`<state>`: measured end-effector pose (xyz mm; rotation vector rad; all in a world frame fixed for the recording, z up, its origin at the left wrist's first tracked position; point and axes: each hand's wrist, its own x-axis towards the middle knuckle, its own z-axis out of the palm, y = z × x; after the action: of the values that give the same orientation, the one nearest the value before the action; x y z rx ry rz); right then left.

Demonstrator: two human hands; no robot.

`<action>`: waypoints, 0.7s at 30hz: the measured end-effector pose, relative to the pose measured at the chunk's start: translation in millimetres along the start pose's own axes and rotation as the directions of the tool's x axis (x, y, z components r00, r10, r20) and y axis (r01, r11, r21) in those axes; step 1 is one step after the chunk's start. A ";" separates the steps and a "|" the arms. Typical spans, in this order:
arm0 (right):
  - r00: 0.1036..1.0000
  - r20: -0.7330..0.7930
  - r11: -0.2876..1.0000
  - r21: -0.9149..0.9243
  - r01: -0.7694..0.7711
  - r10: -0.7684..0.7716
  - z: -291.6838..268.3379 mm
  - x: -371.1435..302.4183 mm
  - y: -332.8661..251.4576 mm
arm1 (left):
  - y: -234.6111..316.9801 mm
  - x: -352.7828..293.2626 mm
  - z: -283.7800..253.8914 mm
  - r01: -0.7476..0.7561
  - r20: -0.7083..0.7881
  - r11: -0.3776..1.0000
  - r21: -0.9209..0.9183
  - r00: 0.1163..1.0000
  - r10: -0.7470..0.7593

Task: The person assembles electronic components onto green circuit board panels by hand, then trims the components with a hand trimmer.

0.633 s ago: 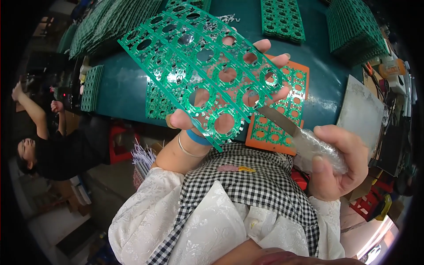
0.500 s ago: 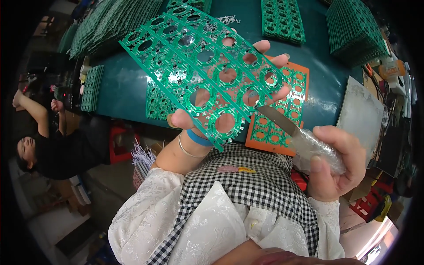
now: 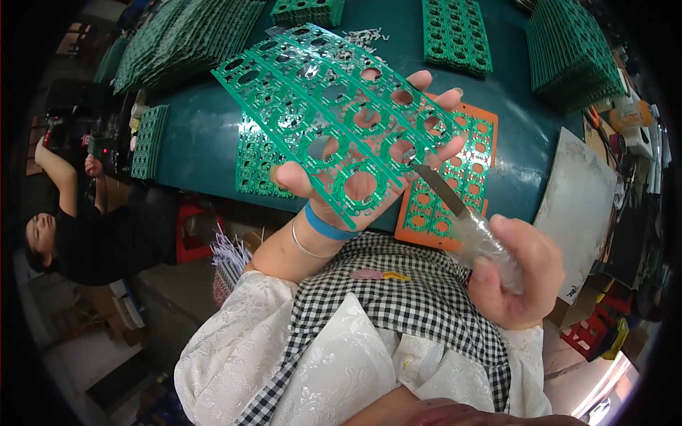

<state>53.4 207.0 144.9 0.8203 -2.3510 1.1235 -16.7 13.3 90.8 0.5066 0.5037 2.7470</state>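
left of the left thumb, boards lie on the surface. a panel rests across the left hand, gripped between thumb and spread fingers. right of these, the knife aims at the panel, contact unclear, its wrapped handle gripped by the right hand's fingers. this looks like blade work; the next move calls for a steady panel.

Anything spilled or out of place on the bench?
Yes: small white pieces lie scattered loose on the green bench, beyond the held panel; they look untidy between the stacked panels.
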 end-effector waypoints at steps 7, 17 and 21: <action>1.000 -0.022 1.000 -0.002 0.010 -0.010 4.7 3.3 1.9 | 0.9 -1.8 -3.3 0.016 0.000 1.000 0.011 1.000 -0.016; 0.989 -0.024 0.984 0.099 -0.146 0.149 -3.2 10.7 5.5 | -3.0 -4.2 -0.4 0.007 0.005 0.999 0.047 1.000 -0.007; 0.980 -0.013 0.969 0.156 -0.192 0.197 -5.7 12.1 7.9 | -2.1 -4.7 1.9 0.022 -0.002 0.997 0.075 1.000 -0.022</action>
<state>39.8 211.5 150.9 0.6289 -2.3845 1.4026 -11.4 14.0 90.3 0.5139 0.6117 2.7162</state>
